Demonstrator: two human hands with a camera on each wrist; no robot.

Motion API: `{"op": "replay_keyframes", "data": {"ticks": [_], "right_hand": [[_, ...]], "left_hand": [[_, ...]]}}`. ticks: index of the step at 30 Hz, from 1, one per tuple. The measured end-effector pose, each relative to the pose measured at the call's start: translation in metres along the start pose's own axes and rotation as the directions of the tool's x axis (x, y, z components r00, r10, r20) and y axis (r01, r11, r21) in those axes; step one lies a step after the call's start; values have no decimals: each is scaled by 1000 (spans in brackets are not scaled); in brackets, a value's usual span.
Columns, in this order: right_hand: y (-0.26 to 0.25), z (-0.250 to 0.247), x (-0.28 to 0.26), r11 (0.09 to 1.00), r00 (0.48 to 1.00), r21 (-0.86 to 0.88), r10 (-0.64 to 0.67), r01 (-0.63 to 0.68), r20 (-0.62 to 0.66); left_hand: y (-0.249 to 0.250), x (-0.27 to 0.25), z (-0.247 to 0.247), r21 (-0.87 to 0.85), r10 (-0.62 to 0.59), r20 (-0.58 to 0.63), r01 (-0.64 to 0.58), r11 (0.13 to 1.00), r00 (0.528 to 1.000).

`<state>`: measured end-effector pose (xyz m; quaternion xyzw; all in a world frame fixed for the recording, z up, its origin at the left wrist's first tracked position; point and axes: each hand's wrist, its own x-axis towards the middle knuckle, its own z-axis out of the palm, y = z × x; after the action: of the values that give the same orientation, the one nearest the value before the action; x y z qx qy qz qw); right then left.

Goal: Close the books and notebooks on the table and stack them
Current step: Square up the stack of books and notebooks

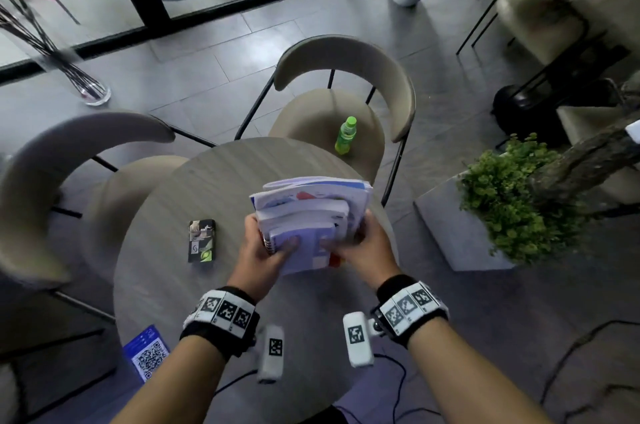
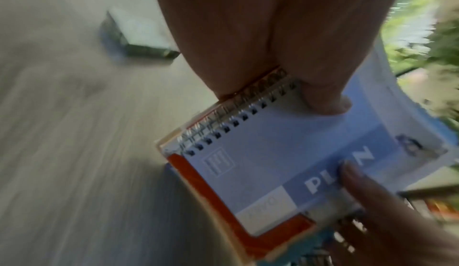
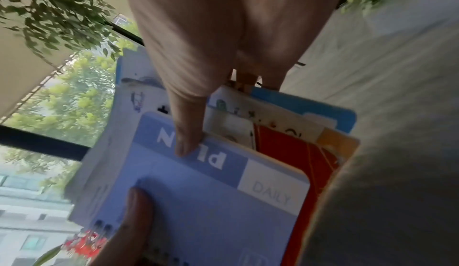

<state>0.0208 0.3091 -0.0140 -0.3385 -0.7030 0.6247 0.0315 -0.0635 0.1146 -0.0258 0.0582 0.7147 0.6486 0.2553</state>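
- Head: left hand (image 1: 258, 250) and right hand (image 1: 363, 243) both grip the stack (image 1: 311, 215), held above the table (image 1: 173, 215), right of the small box (image 1: 202, 240), likely squaring edges
- Left wrist: thumb pins the planner (image 2: 261, 162) on top, by its spiral
- Right wrist: thumb presses the planner cover, fingers under the stack

Stack (image 1: 311, 212): several closed books and notebooks, gathered in one pile and held above the round table, tilted, clear of the tabletop.
Top notebook (image 2: 268, 158): small, spiral-bound, pale blue cover with a darker blue band reading "PLAN" and a white box reading "DAILY"; closed; wire spiral along its left edge.
Second notebook (image 2: 198, 187): red-orange cover, spiral-bound, closed, directly under the top one, showing along its left and near edges.
Lower books (image 1: 349, 195): larger, white and blue illustrated covers, closed, projecting beyond the small notebooks at the far end; page edges slightly fanned.
Bottom cover (image 3: 330, 113): bright blue, rounded corner.
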Motion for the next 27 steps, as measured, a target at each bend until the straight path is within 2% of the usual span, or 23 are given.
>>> {"op": "replay_keyframes", "data": {"ticks": [3, 5, 8, 11, 14, 16, 20, 22, 24, 27], "right_hand": [[0, 8, 6, 996, 997, -54, -69, 70, 21], [4, 13, 4, 988, 996, -128, -82, 85, 30], [9, 23, -1, 990, 996, -128, -57, 65, 64], [18, 27, -7, 994, 990, -107, 14, 1, 138], [21, 29, -8, 940, 972, -339, 103, -27, 211], [24, 30, -5, 918, 964, -394, 151, -54, 219], [27, 38, 2, 942, 964, -328, 152, -74, 217], [32, 42, 7, 975, 978, -216, 97, -56, 187], [37, 44, 11, 995, 981, -65, 84, -74, 173], [35, 47, 17, 988, 961, 30, 141, -152, 236]], "left_hand": [[6, 1, -22, 151, 155, 12, -155, 976, 988], [1, -2, -32, 186, 204, 15, -203, 961, 979], [-5, -8, -38, 220, 244, 28, -244, 945, 969], [-15, -13, -40, 271, 258, 22, -254, 928, 966], [-39, -11, -44, 314, 216, 11, -208, 926, 976], [-60, -7, -47, 348, 188, 1, -176, 921, 982], [-88, 3, -51, 382, 144, 29, -144, 913, 989], [-89, 9, -53, 392, 122, 44, -129, 911, 992], [-86, 14, -52, 338, 102, 51, -113, 934, 994], [-80, 12, -50, 212, 2, -28, 4, 977, 1000]]}}
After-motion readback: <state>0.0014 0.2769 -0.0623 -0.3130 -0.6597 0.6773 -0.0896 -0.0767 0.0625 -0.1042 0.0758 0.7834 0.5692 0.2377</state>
